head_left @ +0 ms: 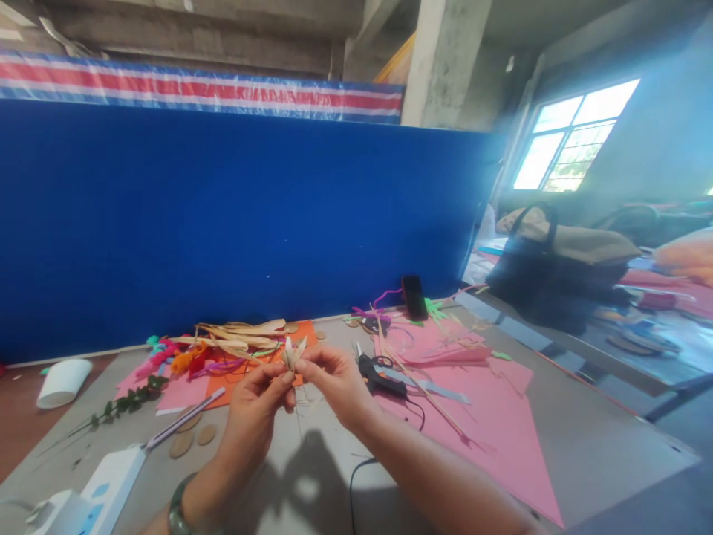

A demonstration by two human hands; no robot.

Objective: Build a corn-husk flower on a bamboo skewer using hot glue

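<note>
A small pale flower (pixel 293 352), seemingly made of dried husk strips, is held up between my two hands over the table. My left hand (pixel 261 397) pinches it low down, thumb against the fingers. From the other side, my right hand (pixel 333 375) grips a petal or its edge between thumb and forefinger. Just behind the flower lies a bundle of dried husk strips (pixel 239 338) on orange paper (pixel 223 388). Close to the right hand rests a black glue gun (pixel 384 380), beside scissors whose blades show partly.
Pink paper sheets (pixel 501 435) spread to the right, with a ruler (pixel 440 388) on them. A phone (pixel 414 298) leans at the blue partition (pixel 223 215). On the left are a white cup (pixel 64 383), a leafy sprig (pixel 125 403), a pen (pixel 186 417), wooden discs (pixel 181 444) and a power strip (pixel 114 487).
</note>
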